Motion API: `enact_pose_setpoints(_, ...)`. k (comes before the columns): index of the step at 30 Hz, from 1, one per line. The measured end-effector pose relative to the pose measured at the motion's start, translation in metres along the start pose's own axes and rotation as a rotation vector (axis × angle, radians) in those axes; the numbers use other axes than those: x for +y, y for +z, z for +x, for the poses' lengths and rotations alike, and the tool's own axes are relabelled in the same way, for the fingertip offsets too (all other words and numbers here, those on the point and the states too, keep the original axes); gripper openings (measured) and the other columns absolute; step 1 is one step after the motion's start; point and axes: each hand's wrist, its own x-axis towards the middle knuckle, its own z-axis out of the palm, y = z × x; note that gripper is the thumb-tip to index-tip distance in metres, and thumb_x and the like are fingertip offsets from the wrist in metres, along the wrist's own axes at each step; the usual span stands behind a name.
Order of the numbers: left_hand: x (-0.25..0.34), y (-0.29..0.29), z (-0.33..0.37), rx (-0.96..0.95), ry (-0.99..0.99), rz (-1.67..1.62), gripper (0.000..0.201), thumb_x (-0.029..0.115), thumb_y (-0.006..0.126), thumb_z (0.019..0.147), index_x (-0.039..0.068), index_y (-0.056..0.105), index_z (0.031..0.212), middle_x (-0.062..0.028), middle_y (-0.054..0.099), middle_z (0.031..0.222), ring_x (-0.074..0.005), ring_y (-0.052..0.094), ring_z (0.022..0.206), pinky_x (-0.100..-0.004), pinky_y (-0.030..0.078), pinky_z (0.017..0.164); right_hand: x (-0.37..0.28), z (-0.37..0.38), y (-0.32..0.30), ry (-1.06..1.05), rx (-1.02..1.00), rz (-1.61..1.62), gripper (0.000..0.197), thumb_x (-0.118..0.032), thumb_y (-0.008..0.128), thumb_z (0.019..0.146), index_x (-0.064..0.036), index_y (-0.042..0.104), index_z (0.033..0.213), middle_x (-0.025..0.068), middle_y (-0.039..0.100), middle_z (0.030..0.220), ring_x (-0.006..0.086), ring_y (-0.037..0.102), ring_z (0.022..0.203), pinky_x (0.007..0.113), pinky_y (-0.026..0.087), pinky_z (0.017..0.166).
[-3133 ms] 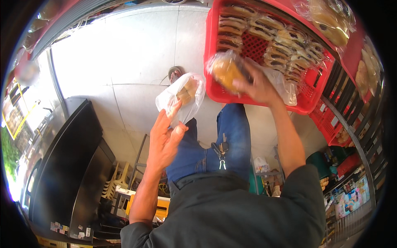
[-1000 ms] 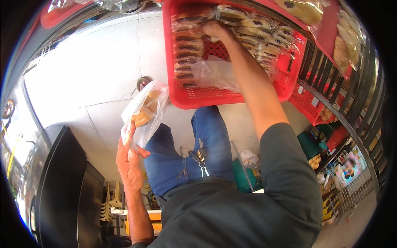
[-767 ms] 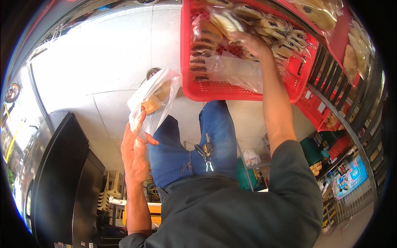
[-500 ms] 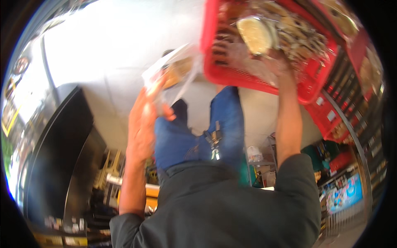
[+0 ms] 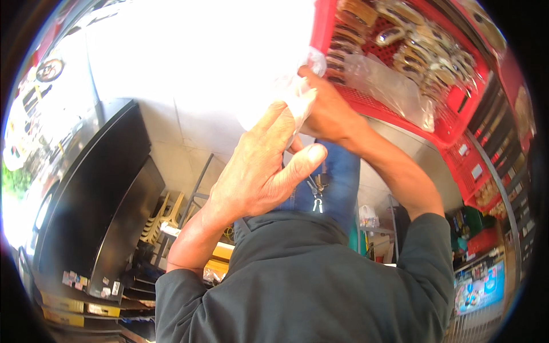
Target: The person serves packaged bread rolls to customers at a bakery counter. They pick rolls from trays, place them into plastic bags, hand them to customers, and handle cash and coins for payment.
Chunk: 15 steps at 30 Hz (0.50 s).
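A clear plastic bag (image 5: 298,96), partly washed out by glare, is between my two hands in front of my legs. My left hand (image 5: 257,163) holds the bag from the left, its back toward me and its thumb apart. My right hand (image 5: 327,106) grips the bag's gathered upper part, close to the near left corner of a red plastic basket (image 5: 394,111). Several wrapped bread pieces (image 5: 423,57) lie in that basket, along with a flat clear plastic bag (image 5: 389,83). What my bag contains is lost in the brightness.
A second red basket (image 5: 466,166) stands lower right beside a metal rail (image 5: 494,194). On the left is a large black cabinet (image 5: 94,188), with stacked beige chairs (image 5: 163,220) near it. Strong light whites out the floor ahead.
My right hand has left the basket and the wrapped bread it was at, moving left to the bag. My left hand has moved right with the bag, and both hands now meet on it.
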Motion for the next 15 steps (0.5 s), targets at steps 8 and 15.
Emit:
enact_pose_setpoints(8, -0.028, -0.001, -0.017, 0.168, -0.050, -0.476, 0.097, 0.068, 0.061, 0.095, -0.006, 0.045, 0.155, -0.0252, 0.053, 0.151, -0.0191, 0.066, 0.085, -0.0345, 0.055, 0.079, -0.026, 0.008, 0.015, -0.011, 0.241, 0.173, 0.028, -0.012, 0.075, 0.088, -0.0005, 0.071, 0.113, 0.0167, 0.074, 0.104, 0.0313, 0.072, 0.097, 0.041, 0.059, 0.090)
enact_pose_setpoints(15, -0.051, -0.017, -0.044, 0.315, -0.082, -0.419, 0.128, 0.093, 0.050, 0.087, -0.012, 0.034, 0.159, -0.0261, 0.041, 0.164, -0.0117, 0.063, 0.081, -0.0273, 0.052, 0.074, 0.133, -0.044, -0.041, 0.549, 0.521, 0.159, 0.021, -0.016, 0.066, 0.100, -0.0043, 0.073, 0.116, 0.0116, 0.079, 0.103, 0.0258, 0.077, 0.099, 0.040, 0.059, 0.091)
